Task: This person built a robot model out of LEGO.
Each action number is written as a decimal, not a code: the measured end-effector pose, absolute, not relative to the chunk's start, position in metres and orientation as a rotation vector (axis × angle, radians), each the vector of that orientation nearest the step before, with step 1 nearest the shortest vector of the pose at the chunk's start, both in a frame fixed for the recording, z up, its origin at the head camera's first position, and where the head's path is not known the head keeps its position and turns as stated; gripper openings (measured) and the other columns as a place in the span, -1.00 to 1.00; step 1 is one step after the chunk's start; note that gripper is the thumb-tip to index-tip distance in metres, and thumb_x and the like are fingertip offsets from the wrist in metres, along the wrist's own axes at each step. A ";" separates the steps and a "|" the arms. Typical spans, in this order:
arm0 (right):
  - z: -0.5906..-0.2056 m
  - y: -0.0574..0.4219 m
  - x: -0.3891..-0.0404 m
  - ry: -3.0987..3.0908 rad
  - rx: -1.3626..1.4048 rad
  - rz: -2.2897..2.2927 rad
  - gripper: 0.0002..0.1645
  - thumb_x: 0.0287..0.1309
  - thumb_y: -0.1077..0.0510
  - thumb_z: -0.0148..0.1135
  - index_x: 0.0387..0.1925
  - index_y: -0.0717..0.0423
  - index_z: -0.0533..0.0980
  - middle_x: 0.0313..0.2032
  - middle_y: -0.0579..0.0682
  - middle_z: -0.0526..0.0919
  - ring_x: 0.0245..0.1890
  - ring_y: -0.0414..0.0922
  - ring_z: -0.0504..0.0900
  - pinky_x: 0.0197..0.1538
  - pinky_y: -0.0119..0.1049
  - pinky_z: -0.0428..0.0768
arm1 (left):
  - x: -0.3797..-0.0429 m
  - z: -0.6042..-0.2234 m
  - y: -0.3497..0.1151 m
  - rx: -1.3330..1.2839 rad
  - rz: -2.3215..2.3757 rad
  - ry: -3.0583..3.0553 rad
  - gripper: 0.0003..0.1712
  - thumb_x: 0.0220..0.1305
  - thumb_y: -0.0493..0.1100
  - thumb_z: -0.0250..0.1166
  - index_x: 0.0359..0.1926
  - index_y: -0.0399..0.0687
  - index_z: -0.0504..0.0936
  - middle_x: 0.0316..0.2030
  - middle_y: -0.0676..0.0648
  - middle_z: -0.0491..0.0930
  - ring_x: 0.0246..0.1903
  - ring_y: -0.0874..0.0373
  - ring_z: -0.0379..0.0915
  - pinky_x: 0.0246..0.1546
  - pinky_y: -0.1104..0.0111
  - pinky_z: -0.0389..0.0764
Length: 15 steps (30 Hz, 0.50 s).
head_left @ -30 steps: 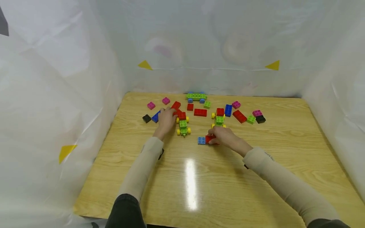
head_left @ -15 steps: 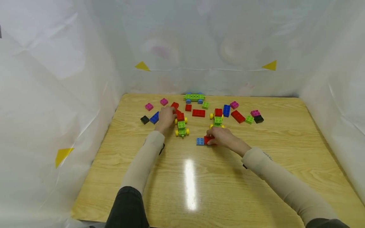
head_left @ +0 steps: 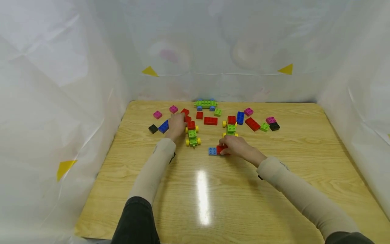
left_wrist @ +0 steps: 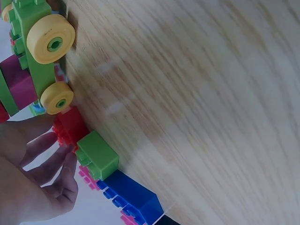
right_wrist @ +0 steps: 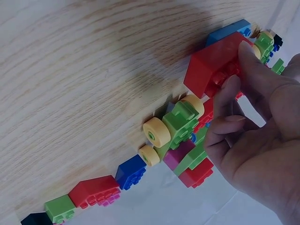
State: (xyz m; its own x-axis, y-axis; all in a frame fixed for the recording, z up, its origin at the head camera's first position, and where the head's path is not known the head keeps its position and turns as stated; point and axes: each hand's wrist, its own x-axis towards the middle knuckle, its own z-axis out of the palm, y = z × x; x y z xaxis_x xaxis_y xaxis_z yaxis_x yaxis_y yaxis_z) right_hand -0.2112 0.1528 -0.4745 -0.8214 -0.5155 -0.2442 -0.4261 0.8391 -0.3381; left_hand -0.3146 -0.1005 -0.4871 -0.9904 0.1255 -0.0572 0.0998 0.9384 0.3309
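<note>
My right hand [head_left: 239, 146] pinches a red brick [right_wrist: 211, 61] between thumb and fingers, low over the table, with a light blue brick [head_left: 212, 151] right at its left end. My left hand [head_left: 176, 125] reaches down among the bricks at the back left. In the left wrist view its loosely bent fingertips are right at the studs of another red brick [left_wrist: 74, 124]. A green brick [left_wrist: 101, 152] and a dark blue brick [left_wrist: 133, 194] line up beside that one. Between the hands stands a green wheeled car [head_left: 192, 135] with yellow wheels and stacked bricks.
A similar car [head_left: 231, 128] stands just behind my right hand. A green base with blue wheels [head_left: 206, 104] is at the table's back edge. Loose bricks lie around, including a long red brick [head_left: 211, 121], a black brick [head_left: 153, 128] and a pink brick [head_left: 157, 115].
The head view has shifted slightly, moving the whole scene a little to the left. Both hands keep their places among the bricks.
</note>
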 end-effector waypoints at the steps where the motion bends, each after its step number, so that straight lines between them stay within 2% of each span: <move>1: -0.475 0.152 -0.211 2.689 -0.707 -0.385 -0.66 0.11 0.03 0.39 -0.11 0.08 0.61 -0.27 -0.05 0.57 -0.36 -0.12 0.46 -0.31 -0.27 0.50 | -0.315 -0.488 -0.101 0.177 0.509 3.018 -0.83 0.32 -0.20 0.25 -0.10 -0.13 0.55 -0.19 -0.15 0.57 -0.07 -0.14 0.37 0.00 -0.04 0.41; 6: -0.474 0.150 -0.211 2.685 -0.699 -0.381 -0.67 0.12 0.03 0.39 -0.11 0.08 0.61 -0.27 -0.05 0.57 -0.36 -0.13 0.46 -0.31 -0.26 0.51 | -0.316 -0.490 -0.104 0.210 0.491 3.029 -0.72 0.31 -0.18 0.27 0.01 -0.13 0.52 -0.09 -0.20 0.56 -0.01 -0.17 0.35 0.04 -0.06 0.38; 12: -0.472 0.148 -0.210 2.672 -0.711 -0.386 -0.69 0.13 0.04 0.37 -0.12 0.08 0.60 -0.26 -0.04 0.58 -0.36 -0.13 0.47 -0.30 -0.26 0.52 | -0.316 -0.489 -0.111 0.229 0.535 3.046 -0.77 0.30 -0.24 0.25 -0.04 -0.16 0.52 -0.11 -0.20 0.54 -0.05 -0.17 0.38 0.00 -0.02 0.41; 15: -0.469 0.149 -0.210 2.673 -0.692 -0.393 -0.69 0.13 0.05 0.38 -0.12 0.09 0.60 -0.27 -0.04 0.58 -0.36 -0.12 0.47 -0.29 -0.25 0.52 | -0.317 -0.482 -0.112 0.257 0.609 3.051 -0.69 0.31 -0.21 0.24 0.05 -0.16 0.50 -0.05 -0.21 0.51 -0.01 -0.18 0.37 0.04 -0.03 0.40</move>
State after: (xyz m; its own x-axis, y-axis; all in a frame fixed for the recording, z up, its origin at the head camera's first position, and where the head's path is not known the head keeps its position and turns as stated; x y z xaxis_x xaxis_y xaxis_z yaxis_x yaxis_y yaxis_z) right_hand -0.2103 0.1493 -0.4693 -0.8192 -0.5097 -0.2631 -0.4123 0.8421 -0.3476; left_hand -0.3171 -0.1121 -0.4825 -0.9862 0.1650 0.0130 0.1574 0.9103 0.3829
